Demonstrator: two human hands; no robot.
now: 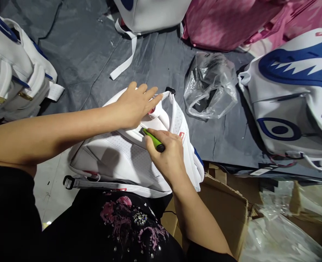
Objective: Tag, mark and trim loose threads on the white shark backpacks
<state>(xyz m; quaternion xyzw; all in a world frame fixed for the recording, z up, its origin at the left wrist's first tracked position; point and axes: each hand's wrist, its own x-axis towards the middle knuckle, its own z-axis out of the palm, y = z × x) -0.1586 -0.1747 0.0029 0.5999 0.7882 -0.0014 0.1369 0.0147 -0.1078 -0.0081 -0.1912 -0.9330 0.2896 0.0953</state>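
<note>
A white backpack (139, 156) with grey perforated patches and small red labels lies at the table's front edge, against my body. My left hand (136, 105) rests on its upper part, fingers spread over the white straps. In my right hand (169, 153) is a slim green tool with black ends (155, 141). Its dark far end meets the backpack just below my left hand, so I cannot make out its tip. A black buckle (171, 90) sits at the backpack's top, and another black buckle (68, 182) ends a strap at lower left.
A crumpled clear plastic bag (210, 87) lies on the grey-covered table (76, 43). White-and-blue backpacks stand at left (16, 65) and right (283, 105). Pink bags (226, 25) lie at the back. Below the table edge are an open cardboard box (221, 207) and plastic wrapping (278, 236).
</note>
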